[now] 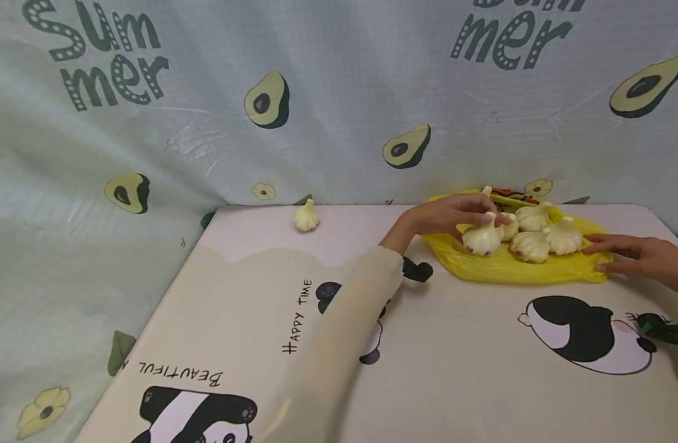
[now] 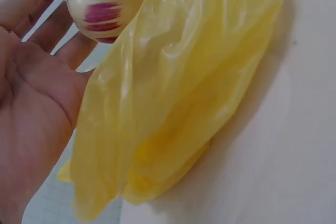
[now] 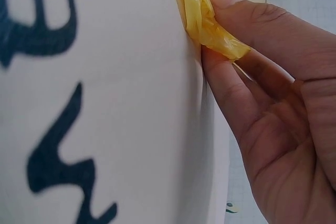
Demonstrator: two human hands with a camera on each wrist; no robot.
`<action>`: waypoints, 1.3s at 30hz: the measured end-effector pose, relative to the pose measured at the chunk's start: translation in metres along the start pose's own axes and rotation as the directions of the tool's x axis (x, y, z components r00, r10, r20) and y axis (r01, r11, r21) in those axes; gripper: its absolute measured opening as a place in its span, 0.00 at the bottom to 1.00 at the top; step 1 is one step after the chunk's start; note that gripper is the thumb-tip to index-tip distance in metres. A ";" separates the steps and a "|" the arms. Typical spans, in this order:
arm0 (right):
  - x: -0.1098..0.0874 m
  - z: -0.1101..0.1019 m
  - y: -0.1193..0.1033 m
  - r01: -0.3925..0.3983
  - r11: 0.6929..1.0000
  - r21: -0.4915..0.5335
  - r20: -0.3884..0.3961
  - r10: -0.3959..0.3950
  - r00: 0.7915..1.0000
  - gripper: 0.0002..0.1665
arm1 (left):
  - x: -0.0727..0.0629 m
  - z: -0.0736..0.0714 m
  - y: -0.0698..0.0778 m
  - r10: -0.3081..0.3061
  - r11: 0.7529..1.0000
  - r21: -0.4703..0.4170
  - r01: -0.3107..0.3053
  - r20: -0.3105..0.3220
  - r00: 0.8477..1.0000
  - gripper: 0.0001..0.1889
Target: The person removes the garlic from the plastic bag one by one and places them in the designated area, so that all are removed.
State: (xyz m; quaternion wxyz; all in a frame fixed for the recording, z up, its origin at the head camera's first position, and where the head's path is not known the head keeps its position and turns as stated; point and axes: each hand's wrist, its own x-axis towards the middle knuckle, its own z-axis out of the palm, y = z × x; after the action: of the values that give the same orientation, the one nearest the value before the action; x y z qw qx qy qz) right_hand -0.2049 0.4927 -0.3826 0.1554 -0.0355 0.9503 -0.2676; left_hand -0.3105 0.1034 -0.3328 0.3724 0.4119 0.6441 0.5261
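A yellow plastic bag [image 1: 483, 267] lies spread at the far right of the table, with several white garlic bulbs [image 1: 563, 237] on it. My left hand [image 1: 444, 212] reaches over the bag's left side and pinches one garlic bulb [image 1: 482, 239] near its stem. In the left wrist view this bulb [image 2: 107, 6] shows purple streaks, and the yellow bag [image 2: 173, 93] hangs beside the palm. At the bag's right end is my right hand [image 1: 646, 258]. The right wrist view shows its thumb and fingers pinching the crumpled edge of the bag [image 3: 218, 32].
A single garlic bulb [image 1: 306, 216] stands apart near the table's back edge, left of the bag. The table [image 1: 455, 369] has a pale cover printed with pandas and words. A hanging cloth [image 1: 328, 104] with avocado prints borders its back and left sides.
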 end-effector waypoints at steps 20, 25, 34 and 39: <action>0.002 -0.005 -0.001 0.003 1.000 0.008 0.007 -0.003 1.000 0.39 | -0.064 0.001 0.027 0.145 0.954 0.273 -0.122 -0.062 0.988 0.13; 0.002 -0.003 -0.002 0.021 0.999 0.026 0.008 -0.021 1.000 0.37 | -0.072 -0.006 0.016 0.158 0.956 0.264 -0.130 -0.087 0.984 0.13; 0.001 -0.004 -0.004 0.039 0.999 0.027 0.005 -0.039 0.999 0.35 | -0.092 -0.014 0.008 0.146 0.944 0.313 -0.107 -0.104 0.984 0.12; 0.001 -0.003 -0.003 0.048 0.998 0.034 0.000 -0.048 0.999 0.35 | -0.102 -0.018 0.004 0.152 0.932 0.346 -0.108 -0.104 0.983 0.12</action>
State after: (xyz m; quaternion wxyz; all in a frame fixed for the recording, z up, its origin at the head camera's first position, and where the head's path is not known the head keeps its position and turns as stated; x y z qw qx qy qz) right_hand -0.2067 0.4913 -0.3787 0.1497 -0.0557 0.9443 -0.2876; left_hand -0.2871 0.0030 -0.3209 0.2178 0.4769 0.7189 0.4564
